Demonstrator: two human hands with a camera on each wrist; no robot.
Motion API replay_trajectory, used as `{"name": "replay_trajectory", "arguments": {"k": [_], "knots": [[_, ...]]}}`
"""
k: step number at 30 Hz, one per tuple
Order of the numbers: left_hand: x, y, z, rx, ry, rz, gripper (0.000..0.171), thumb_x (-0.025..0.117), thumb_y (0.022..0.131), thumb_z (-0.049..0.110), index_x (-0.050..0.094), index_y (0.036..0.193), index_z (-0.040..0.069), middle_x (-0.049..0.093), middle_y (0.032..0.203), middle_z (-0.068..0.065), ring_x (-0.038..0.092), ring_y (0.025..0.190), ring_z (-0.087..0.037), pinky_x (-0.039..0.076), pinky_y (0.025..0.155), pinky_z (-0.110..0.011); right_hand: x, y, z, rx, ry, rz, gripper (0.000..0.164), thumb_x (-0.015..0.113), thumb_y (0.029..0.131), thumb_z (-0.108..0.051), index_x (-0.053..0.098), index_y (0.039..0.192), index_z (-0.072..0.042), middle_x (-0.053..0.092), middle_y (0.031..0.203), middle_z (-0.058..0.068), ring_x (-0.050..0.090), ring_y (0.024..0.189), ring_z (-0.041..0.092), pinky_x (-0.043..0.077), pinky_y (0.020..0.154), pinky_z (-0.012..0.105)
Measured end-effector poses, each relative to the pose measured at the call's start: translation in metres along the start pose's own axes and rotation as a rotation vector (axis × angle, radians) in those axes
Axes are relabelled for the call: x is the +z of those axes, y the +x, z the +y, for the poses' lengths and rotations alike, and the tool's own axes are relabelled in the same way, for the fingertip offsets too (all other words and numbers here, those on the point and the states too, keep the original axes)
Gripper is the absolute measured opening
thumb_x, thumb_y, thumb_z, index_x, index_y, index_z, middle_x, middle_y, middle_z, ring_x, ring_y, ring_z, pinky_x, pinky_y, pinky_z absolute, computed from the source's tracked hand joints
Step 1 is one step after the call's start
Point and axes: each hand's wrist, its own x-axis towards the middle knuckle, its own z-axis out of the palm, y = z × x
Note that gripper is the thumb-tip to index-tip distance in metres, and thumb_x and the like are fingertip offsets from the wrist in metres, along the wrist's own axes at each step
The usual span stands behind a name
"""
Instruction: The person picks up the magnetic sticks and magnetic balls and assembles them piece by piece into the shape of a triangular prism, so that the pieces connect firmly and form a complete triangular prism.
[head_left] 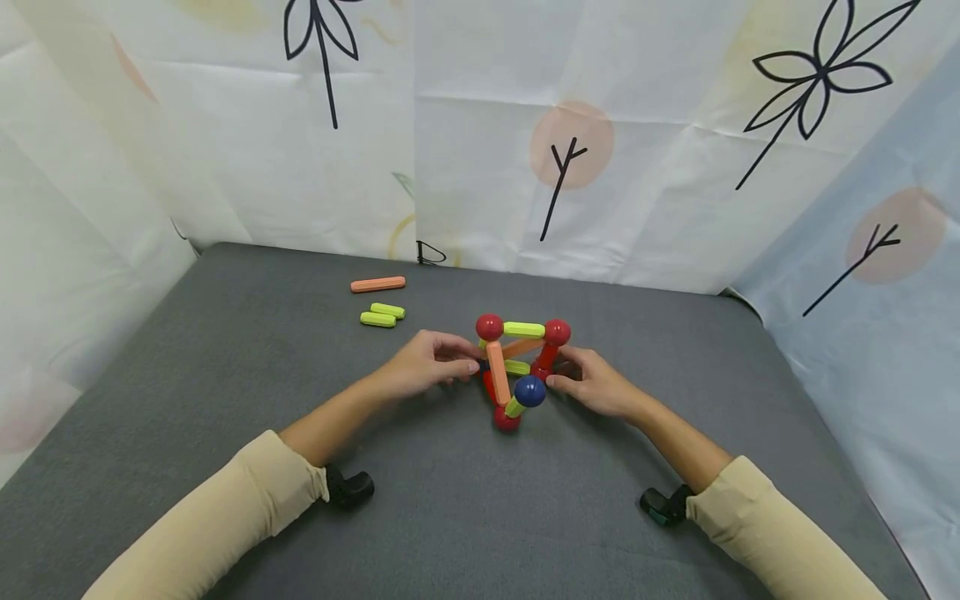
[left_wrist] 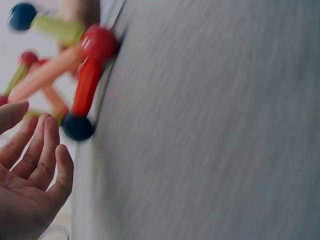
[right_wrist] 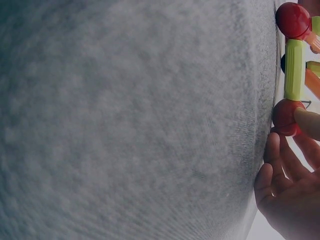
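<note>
A frame of coloured rods and balls, a ball-and-stick building toy (head_left: 498,373), stands on the grey table between both hands. Red balls join its yellow-green, orange and red rods; a blue ball (head_left: 530,391) tops a short rod at the near side. My left hand (head_left: 423,364) reaches in from the left, fingers loosely extended by a dark blue ball (left_wrist: 78,127) at the base. On the other side, my right hand (head_left: 596,385) holds a low red ball (right_wrist: 284,117), its thumb on the front and fingers around the side.
Behind the left hand lie two yellow-green rods (head_left: 378,318) and, farther back, an orange rod (head_left: 378,284). The grey table (head_left: 225,350) ends at a patterned white cloth (head_left: 480,167) hanging along the back.
</note>
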Motion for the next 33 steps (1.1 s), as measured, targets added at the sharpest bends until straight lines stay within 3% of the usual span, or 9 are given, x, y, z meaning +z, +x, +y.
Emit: {"name": "replay_trajectory", "arguments": {"k": [3, 6, 9, 12, 18, 28, 31, 33], "knots": [[-0.023, -0.005, -0.002, 0.049, 0.063, 0.093, 0.034, 0.069, 0.095, 0.015, 0.065, 0.124, -0.001, 0.071, 0.111, -0.012, 0.066, 0.098, -0.022, 0.054, 0.080, -0.034, 0.000, 0.000, -0.001, 0.000, 0.003, 0.000, 0.040, 0.060, 0.099, -0.008, 0.052, 0.135, 0.006, 0.063, 0.125, 0.020, 0.063, 0.111, 0.033, 0.053, 0.091, 0.046], [-0.049, -0.010, -0.009, 0.098, 0.195, 0.219, 0.033, 0.070, 0.093, 0.008, 0.065, 0.124, -0.003, 0.071, 0.112, -0.013, 0.066, 0.102, -0.024, 0.054, 0.081, -0.036, 0.000, 0.001, -0.002, 0.004, 0.007, 0.000, 0.039, 0.060, 0.099, -0.008, 0.052, 0.135, 0.005, 0.063, 0.126, 0.019, 0.063, 0.112, 0.033, 0.053, 0.091, 0.046], [-0.072, -0.014, -0.017, 0.111, 0.351, 0.332, 0.033, 0.070, 0.091, 0.003, 0.065, 0.123, -0.002, 0.071, 0.113, -0.015, 0.066, 0.106, -0.028, 0.054, 0.084, -0.043, 0.000, 0.001, -0.003, 0.016, 0.007, 0.002, 0.040, 0.060, 0.099, -0.009, 0.052, 0.135, 0.003, 0.063, 0.125, 0.018, 0.063, 0.111, 0.032, 0.053, 0.091, 0.046], [-0.089, -0.018, -0.026, 0.098, 0.449, 0.391, 0.034, 0.070, 0.090, 0.000, 0.065, 0.123, -0.003, 0.069, 0.117, -0.018, 0.064, 0.111, -0.032, 0.049, 0.093, -0.050, 0.000, 0.000, -0.004, 0.018, -0.003, 0.006, 0.039, 0.060, 0.099, -0.009, 0.052, 0.135, 0.003, 0.064, 0.124, 0.017, 0.063, 0.109, 0.031, 0.054, 0.090, 0.045], [-0.103, -0.022, -0.038, 0.046, 0.536, 0.387, 0.034, 0.069, 0.090, 0.001, 0.065, 0.123, -0.004, 0.068, 0.116, -0.022, 0.062, 0.110, -0.036, 0.046, 0.093, -0.053, 0.001, 0.000, -0.004, 0.013, 0.001, 0.006, 0.039, 0.061, 0.099, -0.008, 0.053, 0.135, 0.003, 0.064, 0.123, 0.017, 0.063, 0.108, 0.030, 0.054, 0.088, 0.043], [-0.097, -0.016, -0.041, -0.008, 0.683, 0.288, 0.037, 0.073, 0.090, 0.010, 0.065, 0.125, 0.001, 0.072, 0.107, -0.016, 0.068, 0.093, -0.029, 0.050, 0.081, -0.049, 0.001, -0.001, -0.005, 0.024, 0.014, -0.002, 0.040, 0.061, 0.098, -0.010, 0.052, 0.136, 0.003, 0.064, 0.123, 0.017, 0.062, 0.107, 0.030, 0.054, 0.088, 0.042], [-0.089, -0.017, -0.035, 0.009, 0.657, 0.260, 0.043, 0.073, 0.089, 0.009, 0.061, 0.129, 0.001, 0.074, 0.101, -0.014, 0.068, 0.089, -0.027, 0.049, 0.083, -0.051, 0.002, 0.000, -0.004, 0.022, 0.016, 0.000, 0.040, 0.061, 0.099, -0.010, 0.052, 0.135, 0.003, 0.064, 0.123, 0.017, 0.062, 0.107, 0.030, 0.054, 0.088, 0.042], [-0.080, -0.018, -0.029, 0.013, 0.570, 0.243, 0.050, 0.073, 0.088, 0.009, 0.056, 0.135, 0.000, 0.074, 0.099, -0.014, 0.070, 0.090, -0.027, 0.046, 0.091, -0.053, 0.001, -0.001, -0.004, 0.019, 0.016, 0.002, 0.039, 0.061, 0.099, -0.010, 0.053, 0.135, 0.003, 0.064, 0.122, 0.017, 0.062, 0.107, 0.030, 0.054, 0.087, 0.041]]}}
